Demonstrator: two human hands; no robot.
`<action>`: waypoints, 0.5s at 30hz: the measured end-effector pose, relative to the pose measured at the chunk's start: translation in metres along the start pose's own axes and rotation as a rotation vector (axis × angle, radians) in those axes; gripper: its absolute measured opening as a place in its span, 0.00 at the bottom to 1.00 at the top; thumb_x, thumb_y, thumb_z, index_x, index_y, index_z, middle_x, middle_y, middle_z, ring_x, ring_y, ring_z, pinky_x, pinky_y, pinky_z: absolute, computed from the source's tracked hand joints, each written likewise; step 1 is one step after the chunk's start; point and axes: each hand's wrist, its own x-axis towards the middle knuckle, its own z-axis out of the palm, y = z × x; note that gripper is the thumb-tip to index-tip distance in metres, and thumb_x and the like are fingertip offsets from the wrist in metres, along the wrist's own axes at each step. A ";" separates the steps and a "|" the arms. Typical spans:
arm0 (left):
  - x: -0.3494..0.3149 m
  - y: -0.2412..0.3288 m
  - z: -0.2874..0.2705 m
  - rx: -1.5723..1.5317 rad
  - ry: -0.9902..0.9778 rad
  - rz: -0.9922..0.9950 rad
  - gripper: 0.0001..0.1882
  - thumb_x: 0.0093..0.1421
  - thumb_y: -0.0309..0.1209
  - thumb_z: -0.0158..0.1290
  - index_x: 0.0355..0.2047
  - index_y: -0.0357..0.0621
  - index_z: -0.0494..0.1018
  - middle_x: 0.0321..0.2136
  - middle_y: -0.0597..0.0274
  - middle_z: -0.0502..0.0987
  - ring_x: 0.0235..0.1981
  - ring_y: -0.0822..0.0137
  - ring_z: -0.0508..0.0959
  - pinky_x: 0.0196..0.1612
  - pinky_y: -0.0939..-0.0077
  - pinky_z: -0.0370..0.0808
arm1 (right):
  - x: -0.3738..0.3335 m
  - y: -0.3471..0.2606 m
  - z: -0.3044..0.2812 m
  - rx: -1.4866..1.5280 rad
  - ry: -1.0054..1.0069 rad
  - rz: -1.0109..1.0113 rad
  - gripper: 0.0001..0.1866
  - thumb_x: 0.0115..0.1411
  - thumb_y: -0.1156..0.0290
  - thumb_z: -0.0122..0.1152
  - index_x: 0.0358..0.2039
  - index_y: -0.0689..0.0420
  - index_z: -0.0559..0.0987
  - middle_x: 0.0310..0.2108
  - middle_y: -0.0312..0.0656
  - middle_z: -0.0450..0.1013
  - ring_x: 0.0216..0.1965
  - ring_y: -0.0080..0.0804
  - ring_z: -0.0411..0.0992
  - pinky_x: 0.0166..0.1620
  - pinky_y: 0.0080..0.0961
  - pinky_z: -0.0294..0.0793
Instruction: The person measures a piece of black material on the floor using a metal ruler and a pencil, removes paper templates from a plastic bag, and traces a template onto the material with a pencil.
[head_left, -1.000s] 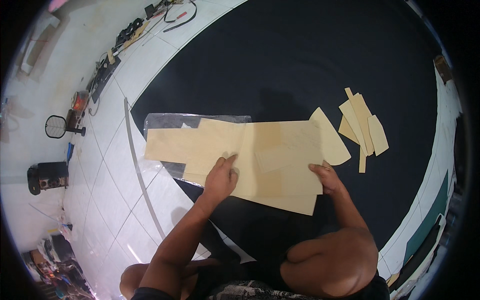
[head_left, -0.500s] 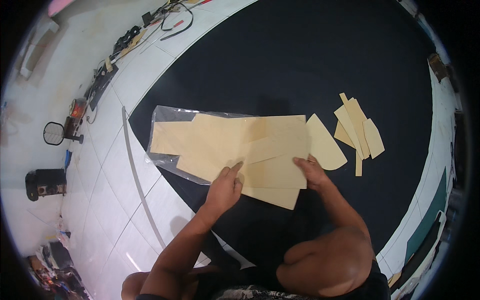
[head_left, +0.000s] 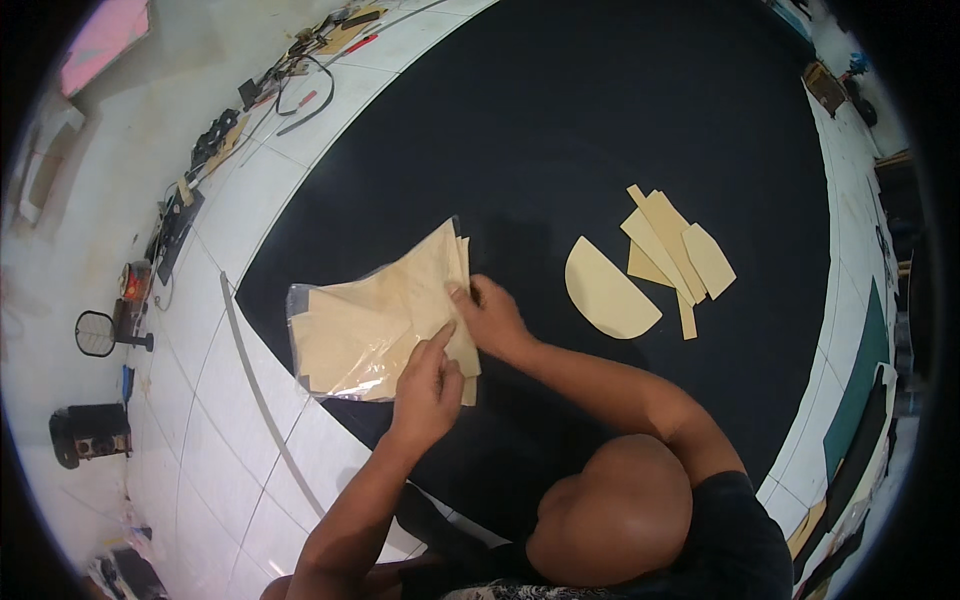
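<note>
Floor left: white tiled floor (head_left: 215, 400) carries a small round mirror on a stand (head_left: 97, 333), a dark boxy device (head_left: 88, 433) and a tangle of cables and tools (head_left: 240, 110) along the upper edge; count of tools too small to tell.
Strip: one long thin curved strip (head_left: 255, 395) lies on the tiles beside the black mat (head_left: 560, 130).
Stack: tan paper pattern pieces in a clear plastic sleeve (head_left: 375, 325), at the mat's left edge, partly over the tiles; several sheets fanned, exact count unclear.
Left hand: left hand (head_left: 428, 385) presses flat on the stack's lower right corner, fingers stretched out, likely pinning it so it stays put.
Right hand: right hand (head_left: 490, 315) has fingers pinching the stack's right edge, probably squaring the sheets.
Half-round: one tan half-round piece (head_left: 606, 292) lies alone, well apart from the stack.
Strips right: about four tan cut pieces (head_left: 675, 255) overlap in a loose pile, seemingly set aside.
</note>
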 end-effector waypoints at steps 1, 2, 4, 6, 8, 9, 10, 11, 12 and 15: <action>0.002 0.005 0.001 0.003 0.025 0.036 0.27 0.61 0.22 0.49 0.63 0.37 0.68 0.33 0.47 0.71 0.34 0.53 0.75 0.40 0.62 0.73 | -0.006 -0.015 0.004 -0.123 -0.081 0.056 0.25 0.68 0.49 0.55 0.40 0.64 0.77 0.36 0.54 0.79 0.42 0.57 0.78 0.46 0.46 0.76; 0.003 0.003 -0.001 0.021 0.057 0.073 0.27 0.61 0.21 0.48 0.62 0.36 0.69 0.33 0.48 0.71 0.34 0.54 0.75 0.41 0.63 0.73 | -0.007 -0.009 0.009 -0.254 -0.088 -0.132 0.23 0.68 0.51 0.56 0.40 0.63 0.78 0.37 0.53 0.79 0.41 0.55 0.77 0.45 0.45 0.76; 0.011 -0.002 0.000 0.013 0.108 0.169 0.26 0.60 0.21 0.47 0.61 0.36 0.70 0.32 0.49 0.70 0.34 0.56 0.74 0.41 0.64 0.72 | -0.009 -0.003 0.000 -0.555 -0.075 -0.487 0.20 0.69 0.54 0.56 0.41 0.61 0.79 0.38 0.52 0.78 0.39 0.50 0.77 0.43 0.44 0.75; 0.007 -0.028 -0.028 -0.111 0.192 0.101 0.24 0.59 0.22 0.44 0.56 0.35 0.73 0.30 0.56 0.65 0.33 0.63 0.68 0.41 0.68 0.70 | -0.002 -0.026 -0.014 -0.532 -0.174 -0.339 0.19 0.70 0.54 0.55 0.41 0.58 0.80 0.39 0.51 0.76 0.42 0.50 0.75 0.44 0.44 0.74; 0.015 -0.013 -0.078 -0.287 0.271 -0.235 0.20 0.70 0.38 0.43 0.52 0.42 0.78 0.28 0.69 0.65 0.27 0.72 0.65 0.34 0.74 0.66 | -0.005 -0.030 -0.043 -0.369 -0.121 -0.379 0.18 0.71 0.55 0.53 0.40 0.58 0.80 0.37 0.50 0.76 0.41 0.51 0.75 0.44 0.43 0.74; 0.020 -0.025 -0.108 -0.125 0.402 -0.120 0.22 0.73 0.45 0.41 0.51 0.45 0.79 0.27 0.72 0.67 0.25 0.74 0.64 0.32 0.75 0.64 | -0.010 -0.029 -0.052 -0.274 0.052 -0.579 0.19 0.73 0.55 0.50 0.39 0.58 0.79 0.32 0.47 0.76 0.34 0.46 0.76 0.39 0.40 0.75; 0.024 -0.041 -0.146 0.053 0.455 -0.099 0.22 0.74 0.43 0.39 0.52 0.46 0.79 0.27 0.71 0.67 0.27 0.75 0.64 0.32 0.77 0.63 | -0.013 -0.026 -0.068 -0.213 0.062 -0.486 0.20 0.74 0.54 0.49 0.38 0.58 0.79 0.30 0.46 0.75 0.32 0.44 0.76 0.37 0.39 0.75; 0.028 -0.046 -0.179 0.264 0.531 0.014 0.21 0.74 0.39 0.38 0.52 0.46 0.79 0.29 0.71 0.69 0.28 0.75 0.65 0.33 0.77 0.64 | -0.018 -0.017 -0.085 -0.154 0.072 -0.382 0.20 0.74 0.54 0.48 0.38 0.58 0.79 0.28 0.45 0.75 0.30 0.41 0.76 0.35 0.38 0.74; 0.028 -0.065 -0.234 0.332 0.607 -0.034 0.20 0.74 0.35 0.38 0.51 0.46 0.79 0.30 0.70 0.69 0.30 0.74 0.66 0.34 0.76 0.64 | -0.021 -0.011 -0.100 -0.083 0.085 -0.286 0.21 0.75 0.54 0.47 0.38 0.59 0.79 0.25 0.44 0.74 0.27 0.39 0.76 0.34 0.37 0.74; -0.003 -0.119 -0.450 -0.068 0.576 -0.027 0.20 0.72 0.31 0.40 0.59 0.43 0.73 0.54 0.58 0.76 0.57 0.64 0.73 0.62 0.71 0.66 | -0.008 0.031 -0.141 -0.185 0.187 -0.021 0.22 0.76 0.54 0.44 0.40 0.59 0.77 0.23 0.43 0.74 0.26 0.37 0.76 0.33 0.35 0.74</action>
